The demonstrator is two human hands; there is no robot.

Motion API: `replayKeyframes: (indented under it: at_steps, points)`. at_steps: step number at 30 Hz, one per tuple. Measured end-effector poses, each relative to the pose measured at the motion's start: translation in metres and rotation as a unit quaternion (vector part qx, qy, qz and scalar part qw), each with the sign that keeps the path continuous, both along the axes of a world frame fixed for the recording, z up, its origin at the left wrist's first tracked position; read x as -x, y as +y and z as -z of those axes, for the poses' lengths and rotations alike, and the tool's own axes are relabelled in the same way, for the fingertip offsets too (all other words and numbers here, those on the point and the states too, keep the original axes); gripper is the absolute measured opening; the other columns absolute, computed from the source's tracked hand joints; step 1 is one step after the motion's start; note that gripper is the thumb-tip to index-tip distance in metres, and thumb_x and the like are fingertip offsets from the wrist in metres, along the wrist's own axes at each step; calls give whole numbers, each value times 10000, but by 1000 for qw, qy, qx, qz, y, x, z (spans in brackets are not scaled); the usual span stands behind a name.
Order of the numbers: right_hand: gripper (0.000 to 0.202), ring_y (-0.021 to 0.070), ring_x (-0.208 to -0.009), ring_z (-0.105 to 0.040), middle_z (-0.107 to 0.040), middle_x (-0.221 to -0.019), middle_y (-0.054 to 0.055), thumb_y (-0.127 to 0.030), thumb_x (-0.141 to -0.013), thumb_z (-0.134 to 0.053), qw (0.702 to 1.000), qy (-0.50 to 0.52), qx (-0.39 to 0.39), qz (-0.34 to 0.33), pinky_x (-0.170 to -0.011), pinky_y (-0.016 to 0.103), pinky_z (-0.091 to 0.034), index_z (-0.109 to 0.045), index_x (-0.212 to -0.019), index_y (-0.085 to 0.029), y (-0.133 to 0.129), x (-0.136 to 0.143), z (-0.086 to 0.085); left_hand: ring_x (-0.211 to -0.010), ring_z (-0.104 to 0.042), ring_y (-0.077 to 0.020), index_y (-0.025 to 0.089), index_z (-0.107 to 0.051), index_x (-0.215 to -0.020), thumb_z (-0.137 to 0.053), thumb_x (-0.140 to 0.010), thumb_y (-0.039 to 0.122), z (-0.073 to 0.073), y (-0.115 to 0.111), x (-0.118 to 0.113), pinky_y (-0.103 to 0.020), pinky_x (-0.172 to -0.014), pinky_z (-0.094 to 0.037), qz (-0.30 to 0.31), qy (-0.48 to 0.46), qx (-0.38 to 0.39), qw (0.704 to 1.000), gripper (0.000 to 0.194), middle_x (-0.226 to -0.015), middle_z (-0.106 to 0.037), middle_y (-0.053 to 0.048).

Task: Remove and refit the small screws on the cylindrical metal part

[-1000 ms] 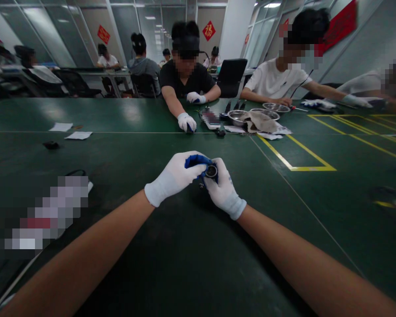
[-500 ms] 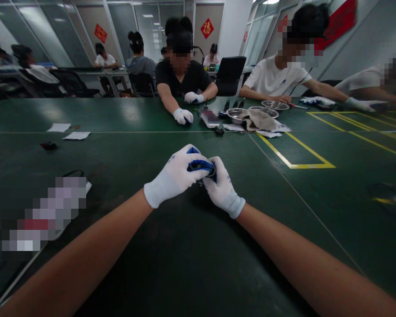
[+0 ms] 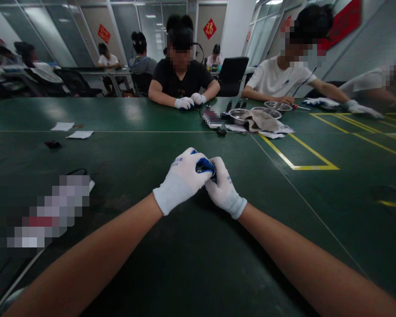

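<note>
My left hand (image 3: 187,178) wears a white glove with blue on the palm side, and its fingers curl over a small dark object (image 3: 204,168). From the other side my right hand (image 3: 222,185), gloved alike, closes its fingers and thumb on the same object. The two hands touch at the fingertips, just above the green table (image 3: 145,255). Most of the object is hidden by the gloves, so its kind does not show.
Across the table a person in black (image 3: 184,79) has both gloved hands together. Metal bowls (image 3: 239,116) and a grey cloth (image 3: 262,121) lie ahead to the right. Left are a blurred-out power-strip-like thing (image 3: 57,207), paper sheets (image 3: 80,134) and a small black object (image 3: 53,144).
My left hand has turned further over the dark object, showing more of its back and covering more of the object. The person opposite has drawn their outstretched hand back to the other one.
</note>
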State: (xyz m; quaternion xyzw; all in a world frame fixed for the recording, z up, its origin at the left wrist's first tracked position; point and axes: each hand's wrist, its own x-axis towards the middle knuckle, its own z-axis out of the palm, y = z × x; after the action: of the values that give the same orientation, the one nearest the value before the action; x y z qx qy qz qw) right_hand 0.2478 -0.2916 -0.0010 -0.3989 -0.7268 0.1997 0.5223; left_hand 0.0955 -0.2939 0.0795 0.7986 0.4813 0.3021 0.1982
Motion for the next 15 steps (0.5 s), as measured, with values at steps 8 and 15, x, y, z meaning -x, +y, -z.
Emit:
replayKeyframes:
  at_steps: [8, 15]
  points:
    - [125, 234, -830, -595, -604, -932, 46, -261, -902, -582, 999, 30, 19, 37, -769, 404, -523, -521, -1011, -250, 1, 0, 2, -1120, -685, -247, 169, -728, -1052, -600, -886, 99, 37, 37, 27, -453, -1077, -541, -83, -34, 6, 996, 221, -1146, -717, -103]
    - [121, 237, -829, -605, -630, -909, 43, -278, -883, -606, 994, 64, 31, 84, -792, 407, -534, -543, -983, -252, 6, -1, 8, -1131, -679, -289, 202, -776, -1159, -713, -904, 297, 54, 46, 38, -442, -1045, -547, -19, 109, 36, 993, 280, -1152, -690, -98]
